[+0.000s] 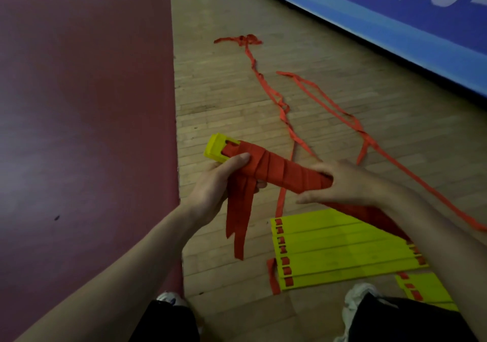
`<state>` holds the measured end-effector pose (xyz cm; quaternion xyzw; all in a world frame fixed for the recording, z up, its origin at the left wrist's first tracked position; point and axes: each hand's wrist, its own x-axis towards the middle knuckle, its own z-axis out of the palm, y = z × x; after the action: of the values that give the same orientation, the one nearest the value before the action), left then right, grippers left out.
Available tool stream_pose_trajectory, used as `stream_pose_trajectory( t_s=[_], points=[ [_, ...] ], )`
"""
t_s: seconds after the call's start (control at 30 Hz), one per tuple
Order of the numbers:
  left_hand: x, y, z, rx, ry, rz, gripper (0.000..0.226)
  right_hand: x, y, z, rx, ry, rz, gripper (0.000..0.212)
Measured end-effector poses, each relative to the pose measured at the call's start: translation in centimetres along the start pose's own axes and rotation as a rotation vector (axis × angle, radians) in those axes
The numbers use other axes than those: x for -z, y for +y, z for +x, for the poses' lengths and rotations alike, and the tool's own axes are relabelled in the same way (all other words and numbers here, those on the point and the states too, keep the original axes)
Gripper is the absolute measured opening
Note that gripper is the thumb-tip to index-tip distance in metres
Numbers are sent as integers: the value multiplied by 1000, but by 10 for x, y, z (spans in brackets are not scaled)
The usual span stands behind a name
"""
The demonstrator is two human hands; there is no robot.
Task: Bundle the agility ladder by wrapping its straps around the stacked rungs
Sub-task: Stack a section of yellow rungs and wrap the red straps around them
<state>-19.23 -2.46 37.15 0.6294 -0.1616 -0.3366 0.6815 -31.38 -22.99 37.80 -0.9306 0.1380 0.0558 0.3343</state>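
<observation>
A bundle of stacked yellow plastic rungs (216, 150) is held in the air at the middle of the frame, slanting from upper left to lower right. It is wound in many overlapping turns of flat red fabric strap (284, 171), so only its slotted yellow end at the left shows bare. Several loose strap tails (237, 220) hang down from the wrapped part. The left hand (218, 183) grips the bundle near the yellow end, thumb across the top and fingers curled beneath. The right hand (350, 183) clasps the wrapped lower-right end, fingers over the top and thumb below. More trailing red strap (247, 40) runs over the pale wooden plank floor (224, 91) to a tangle at upper centre. Below the right hand a row of flat yellow rungs (342, 252) lies on the floor, threaded with red strap at the ends. Dark red flooring (79, 104) fills the left, and a blue banner (369, 17) crosses the upper right. A white shoe (361, 291) shows near the bottom edge.
</observation>
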Motion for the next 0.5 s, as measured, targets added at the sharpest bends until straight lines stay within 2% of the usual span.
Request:
stream_pose_trajectory(
  t_s=[0.07,0.13,0.23,0.37,0.5],
  points=[
    [3,-3,1,-13,-53,25,43,-1,4,-2,-43,-167,262,39],
    [2,-3,2,-23,-76,36,48,-3,4,-2,-63,-234,408,24],
    [4,-2,5,-19,-125,-6,47,-2,-4,-3,-62,-235,452,27],
    [7,-3,7,79,-228,54,24,4,-7,-3,-83,-194,501,28],
    [6,-4,9,143,-124,213,25,5,-3,-2,-63,-160,509,30]
  ],
)
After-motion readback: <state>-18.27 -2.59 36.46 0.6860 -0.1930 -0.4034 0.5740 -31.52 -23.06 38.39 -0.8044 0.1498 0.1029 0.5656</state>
